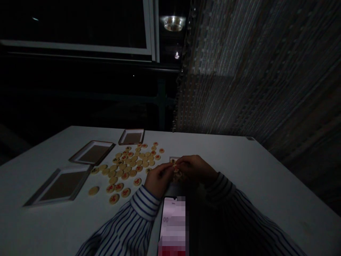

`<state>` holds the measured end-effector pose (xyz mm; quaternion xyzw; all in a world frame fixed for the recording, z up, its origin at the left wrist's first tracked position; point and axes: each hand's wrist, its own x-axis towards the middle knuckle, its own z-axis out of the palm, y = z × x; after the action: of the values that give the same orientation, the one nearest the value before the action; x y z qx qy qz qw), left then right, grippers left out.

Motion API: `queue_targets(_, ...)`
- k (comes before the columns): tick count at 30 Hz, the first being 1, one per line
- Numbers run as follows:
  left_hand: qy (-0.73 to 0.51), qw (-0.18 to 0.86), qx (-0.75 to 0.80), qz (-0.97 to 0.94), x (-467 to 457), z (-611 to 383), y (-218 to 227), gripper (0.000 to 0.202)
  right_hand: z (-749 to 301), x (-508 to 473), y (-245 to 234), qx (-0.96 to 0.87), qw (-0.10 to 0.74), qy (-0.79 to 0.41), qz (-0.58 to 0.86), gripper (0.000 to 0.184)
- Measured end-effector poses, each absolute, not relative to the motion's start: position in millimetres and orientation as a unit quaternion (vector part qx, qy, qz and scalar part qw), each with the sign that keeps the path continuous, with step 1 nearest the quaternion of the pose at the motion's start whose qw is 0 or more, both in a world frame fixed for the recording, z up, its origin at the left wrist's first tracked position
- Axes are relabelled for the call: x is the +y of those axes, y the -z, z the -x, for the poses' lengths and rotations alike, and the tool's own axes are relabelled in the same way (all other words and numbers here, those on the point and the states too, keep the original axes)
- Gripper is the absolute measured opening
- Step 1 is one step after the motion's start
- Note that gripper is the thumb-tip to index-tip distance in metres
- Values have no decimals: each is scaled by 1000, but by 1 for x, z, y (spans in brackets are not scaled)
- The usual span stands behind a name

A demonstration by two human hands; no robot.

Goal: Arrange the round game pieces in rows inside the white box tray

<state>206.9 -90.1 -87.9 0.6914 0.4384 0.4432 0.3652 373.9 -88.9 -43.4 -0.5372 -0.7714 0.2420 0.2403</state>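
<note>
My left hand [160, 177] and my right hand [195, 168] meet over a small open box [174, 158] that holds several round Chinese chess pieces [176, 169]. Both hands have their fingers pinched together at the box's far part. Whatever is between the fingertips is too dark and small to make out. Left of my left hand lies a wide scatter of xiangqi pieces [132, 163], some with red or dark characters showing and others plain side up. My hands and their shadow hide part of the box.
Three shallow open box parts, a near one [34, 203], a middle one [71, 158] and a far one [119, 143], lie along the left of the white table [239, 199]. A lit phone [172, 224] lies close to me. A bead curtain [226, 71] hangs behind at right.
</note>
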Motion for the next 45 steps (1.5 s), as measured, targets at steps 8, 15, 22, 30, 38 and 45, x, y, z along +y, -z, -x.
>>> queue_targets(8, -482, 489, 437, -581, -88, -211, 85, 23, -373, -90, 44, -778, 239, -241, 528, 24)
queue_targets(15, -480, 502, 457, -557, -86, -209, 88, 26, -371, -93, 43, -802, 214, -199, 521, 27)
queue_targets(22, -488, 486, 465, -556, -84, -207, 90, 27, -365, -97, 40, -844, 169, -75, 504, 32)
queue_targets(30, -495, 496, 457, -548, -84, -209, 91, 24, -363, -96, 40, -862, 134, -20, 488, 32)
queue_targets(38, -483, 503, 470, -541, -86, -209, 88, 26, -363, -97, 40, -864, 117, -2, 491, 29)
queue_targets(45, -468, 479, 470, -575, -86, -207, 85, 26, -365, -97, 37, -869, 107, -10, 484, 28)
